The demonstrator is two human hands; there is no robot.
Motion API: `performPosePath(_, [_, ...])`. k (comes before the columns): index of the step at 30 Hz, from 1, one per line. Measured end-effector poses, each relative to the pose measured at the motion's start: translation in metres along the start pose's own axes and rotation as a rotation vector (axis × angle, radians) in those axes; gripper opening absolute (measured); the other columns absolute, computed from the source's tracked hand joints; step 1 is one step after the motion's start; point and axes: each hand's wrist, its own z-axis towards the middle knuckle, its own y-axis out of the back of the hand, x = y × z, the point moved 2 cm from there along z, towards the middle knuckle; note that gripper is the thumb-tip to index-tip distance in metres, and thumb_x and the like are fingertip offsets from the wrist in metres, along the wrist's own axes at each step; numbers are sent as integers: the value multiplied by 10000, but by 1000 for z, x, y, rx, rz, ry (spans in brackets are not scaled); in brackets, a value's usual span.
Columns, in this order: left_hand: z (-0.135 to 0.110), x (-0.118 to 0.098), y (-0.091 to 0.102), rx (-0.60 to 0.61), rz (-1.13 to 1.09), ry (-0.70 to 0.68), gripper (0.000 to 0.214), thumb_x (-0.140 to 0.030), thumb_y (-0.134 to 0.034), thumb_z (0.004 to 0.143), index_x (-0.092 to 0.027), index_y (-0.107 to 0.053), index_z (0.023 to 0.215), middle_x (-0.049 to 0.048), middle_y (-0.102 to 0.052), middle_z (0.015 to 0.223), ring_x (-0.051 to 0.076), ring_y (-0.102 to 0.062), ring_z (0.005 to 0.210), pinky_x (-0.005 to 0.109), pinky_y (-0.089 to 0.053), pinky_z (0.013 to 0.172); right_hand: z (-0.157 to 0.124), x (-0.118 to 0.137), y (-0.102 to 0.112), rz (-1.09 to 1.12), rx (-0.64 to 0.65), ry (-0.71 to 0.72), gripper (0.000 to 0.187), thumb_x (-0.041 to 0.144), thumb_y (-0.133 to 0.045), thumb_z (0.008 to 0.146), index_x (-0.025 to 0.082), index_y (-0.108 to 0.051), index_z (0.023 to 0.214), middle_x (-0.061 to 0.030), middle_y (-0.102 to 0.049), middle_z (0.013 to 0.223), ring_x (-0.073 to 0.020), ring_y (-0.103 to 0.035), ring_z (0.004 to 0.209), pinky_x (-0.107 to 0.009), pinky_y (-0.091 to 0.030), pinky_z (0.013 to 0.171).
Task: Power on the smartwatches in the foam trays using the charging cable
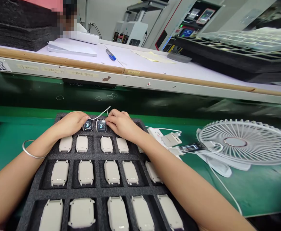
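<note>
A black foam tray (99, 192) holds rows of pale smartwatch bodies (85, 172), most lying with their backs up and without straps. At the tray's far edge, my left hand (72, 123) is closed on a smartwatch (88, 125) whose lit screen faces me. Just to its right is a second smartwatch (101, 125), also lit, with the thumb and fingers of my right hand (121, 123) pinched at its right edge. A thin white cable (101, 114) rises behind the two watches toward my right hand. My far fingers are partly hidden.
To the right, a white fan (236, 141) lies by a power strip (156, 134), a white charger (171, 140) and a small meter (192, 147) with cables. Beyond, a raised shelf (121, 61) carries a blue pen (111, 55), papers and black foam stacks. A person sits behind it.
</note>
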Motion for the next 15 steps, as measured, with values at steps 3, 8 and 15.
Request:
performPosePath(3, [0,-3,1,45,21,13,496,-451,-291,955,-184,-706,1001,106,-725,1090,278,-652,1047,372,-485,944,-1,-2,2,25,-25,30,183,114,-582,988,167,-754,1022,-83,-588,993,-225,-579,951,-364,-337,903])
performPosePath(8, [-1,-3,3,61,18,17,520,-488,-275,952,-192,-701,992,100,-722,1089,274,-646,1022,380,-479,925,1,-2,2,8,-38,50,175,121,-590,997,165,-757,1026,-73,-603,963,-209,-575,904,-339,-333,871])
performPosePath(15, [-1,-3,4,41,-34,14,522,-535,-319,940,-194,-713,987,87,-721,1012,267,-650,962,378,-491,885,2,-1,-1,-19,-23,46,200,130,-544,1018,157,-742,1008,-78,-604,978,-207,-572,897,-313,-329,801])
